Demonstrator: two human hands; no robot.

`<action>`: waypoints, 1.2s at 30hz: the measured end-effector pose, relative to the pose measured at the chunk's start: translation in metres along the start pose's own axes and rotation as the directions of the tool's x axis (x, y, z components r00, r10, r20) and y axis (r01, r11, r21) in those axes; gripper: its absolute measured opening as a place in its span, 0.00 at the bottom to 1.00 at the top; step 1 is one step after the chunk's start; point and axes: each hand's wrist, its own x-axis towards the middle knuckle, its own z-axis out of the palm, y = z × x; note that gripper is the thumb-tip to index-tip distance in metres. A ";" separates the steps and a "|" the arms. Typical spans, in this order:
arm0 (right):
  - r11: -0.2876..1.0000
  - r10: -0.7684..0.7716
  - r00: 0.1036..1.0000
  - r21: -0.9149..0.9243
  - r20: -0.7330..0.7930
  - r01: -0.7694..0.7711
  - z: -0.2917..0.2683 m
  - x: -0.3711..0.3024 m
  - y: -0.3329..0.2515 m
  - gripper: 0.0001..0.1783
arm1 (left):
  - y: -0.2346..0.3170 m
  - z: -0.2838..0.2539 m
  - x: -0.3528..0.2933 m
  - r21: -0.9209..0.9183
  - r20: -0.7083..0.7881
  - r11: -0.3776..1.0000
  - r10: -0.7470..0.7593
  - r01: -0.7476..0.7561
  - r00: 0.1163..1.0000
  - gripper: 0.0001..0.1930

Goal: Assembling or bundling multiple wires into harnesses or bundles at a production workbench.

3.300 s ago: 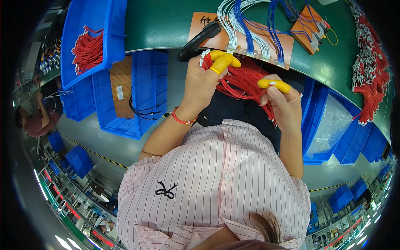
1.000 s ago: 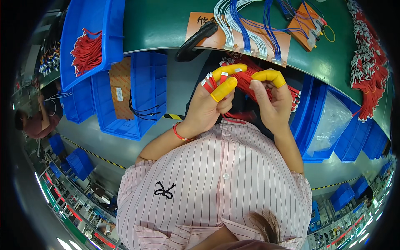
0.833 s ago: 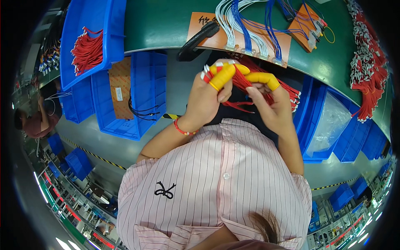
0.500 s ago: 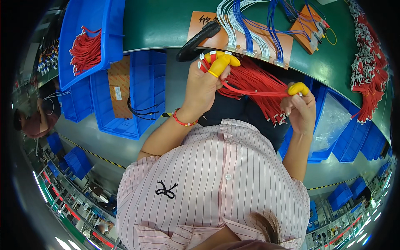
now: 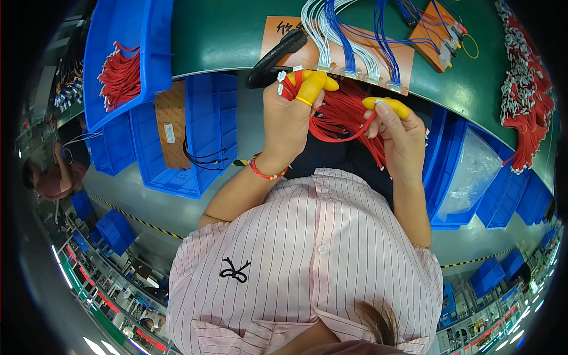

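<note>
My left hand [image 5: 290,112], in yellow finger cots, is closed round one end of some red cables [image 5: 337,138]; their white connectors [image 5: 281,81] poke out beyond its fingers. From there the red strands bend in a loop to my right hand [image 5: 397,127]. That hand pinches them between the thumb and a finger in a yellow cot. Behind and below both hands hangs a thick bundle of red wires [image 5: 349,109] at the table edge, its lower part above my lap.
White and blue cables [image 5: 349,59] lie on an orange board on the green table [image 5: 219,35]. Beside it is a black handle-shaped object [image 5: 277,58]. A blue bin [image 5: 157,56] holds red cables on the left. More red cables [image 5: 523,118] hang at the right, over blue bins [image 5: 435,171].
My right hand has come left and a little up, closer to my left hand. The red cables, stretched straight before, now sag in a loop. My left hand has barely moved.
</note>
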 end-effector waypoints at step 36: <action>0.919 0.058 0.995 0.393 -0.077 -0.023 -0.005 0.007 0.001 0.10 | -0.001 -0.008 0.002 0.016 0.058 1.000 -0.017 0.016 0.998 0.11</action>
